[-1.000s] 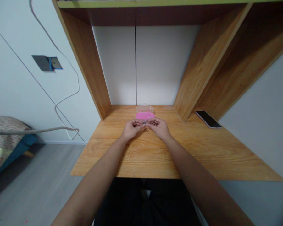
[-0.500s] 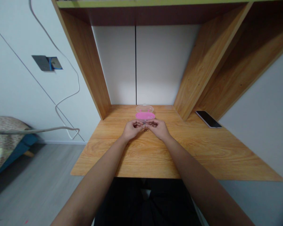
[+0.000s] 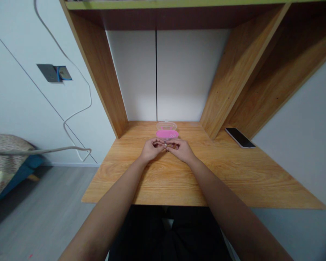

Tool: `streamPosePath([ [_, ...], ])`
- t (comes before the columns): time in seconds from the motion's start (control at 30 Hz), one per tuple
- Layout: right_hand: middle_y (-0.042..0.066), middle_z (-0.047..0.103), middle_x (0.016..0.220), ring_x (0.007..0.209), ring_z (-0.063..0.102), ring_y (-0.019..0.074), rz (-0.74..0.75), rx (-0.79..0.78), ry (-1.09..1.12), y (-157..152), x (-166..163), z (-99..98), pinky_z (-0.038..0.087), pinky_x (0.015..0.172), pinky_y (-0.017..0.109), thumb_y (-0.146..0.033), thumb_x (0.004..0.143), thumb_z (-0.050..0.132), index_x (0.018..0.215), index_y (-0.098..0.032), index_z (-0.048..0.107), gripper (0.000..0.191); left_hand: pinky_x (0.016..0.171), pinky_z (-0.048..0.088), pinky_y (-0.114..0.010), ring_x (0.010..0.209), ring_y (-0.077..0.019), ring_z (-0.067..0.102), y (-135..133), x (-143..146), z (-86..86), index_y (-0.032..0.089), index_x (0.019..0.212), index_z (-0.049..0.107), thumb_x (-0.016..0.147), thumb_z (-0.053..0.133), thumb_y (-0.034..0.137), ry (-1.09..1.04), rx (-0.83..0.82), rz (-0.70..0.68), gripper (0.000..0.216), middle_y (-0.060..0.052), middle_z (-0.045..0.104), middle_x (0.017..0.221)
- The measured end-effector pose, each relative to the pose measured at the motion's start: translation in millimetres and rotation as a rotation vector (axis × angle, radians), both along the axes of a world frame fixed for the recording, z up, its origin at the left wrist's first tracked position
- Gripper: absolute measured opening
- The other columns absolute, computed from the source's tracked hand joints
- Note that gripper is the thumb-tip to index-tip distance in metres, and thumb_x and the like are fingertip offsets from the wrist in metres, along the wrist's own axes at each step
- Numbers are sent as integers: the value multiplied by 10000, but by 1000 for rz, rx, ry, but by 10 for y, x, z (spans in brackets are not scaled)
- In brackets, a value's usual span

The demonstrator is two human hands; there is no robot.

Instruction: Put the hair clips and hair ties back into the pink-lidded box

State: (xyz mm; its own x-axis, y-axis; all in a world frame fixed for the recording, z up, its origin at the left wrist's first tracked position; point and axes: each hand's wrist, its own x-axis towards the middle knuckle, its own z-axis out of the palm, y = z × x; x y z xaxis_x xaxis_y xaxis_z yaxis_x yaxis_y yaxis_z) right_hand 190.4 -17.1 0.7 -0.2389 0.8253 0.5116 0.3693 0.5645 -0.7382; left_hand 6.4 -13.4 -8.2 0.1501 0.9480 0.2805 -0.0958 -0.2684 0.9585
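Note:
My left hand (image 3: 151, 149) and my right hand (image 3: 181, 149) meet low over the desk, thumbs and forefingers pinched together. Between the fingertips is a small pale, shiny piece (image 3: 165, 145), too tiny for me to name. Both hands are closed about it. Just behind them lies an open oval case with a pink tray (image 3: 167, 133), on which a few small ring-like shapes show at the right. Its clear lid (image 3: 166, 125) is tipped back toward the wall. My fingers hide the front edge of the case.
The wooden desk (image 3: 168, 181) runs under both forearms. Upright shelf boards (image 3: 241, 76) frame the back. A phone (image 3: 239, 137) lies to the right by the divider. At left, a white cable (image 3: 91, 94) hangs along the wall near an open socket (image 3: 54, 73).
My right fingertips have shifted slightly around the small piece. The dark loop seen below the fingers is no longer in sight. The left hand and the case stay in place.

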Motion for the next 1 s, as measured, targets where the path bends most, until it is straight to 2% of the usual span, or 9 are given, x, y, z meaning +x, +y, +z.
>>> streamPosePath([
  [0.3,53,760,867,731,640,176,-30,-2,-46,-5,15,-4,484,672,293,-328,788,734,900,-222,798,167,678,541,-258,677,-130,673,-6,3,9,127,813,680,636,882,304,-16,-16,-32,322,-56,726,767],
  [0.53,48,754,820,715,634,177,-47,3,-58,-20,15,22,479,669,294,-314,784,722,868,-220,791,144,717,555,-281,696,-143,692,-6,5,12,125,854,693,614,898,320,-43,-41,-55,371,-69,745,792],
  [0.7,45,758,825,708,640,174,-34,9,-59,-37,18,43,482,667,291,-302,786,715,886,-222,791,149,707,556,-288,679,-153,703,-30,6,39,128,863,683,626,891,378,-69,-66,-78,402,-66,753,771],
  [1.0,52,767,868,722,651,186,-38,5,-23,-33,4,23,494,675,307,-345,768,748,934,-231,795,206,704,540,-277,664,-144,699,-34,-8,53,131,867,668,622,901,375,-101,-78,-85,417,-54,757,762],
])
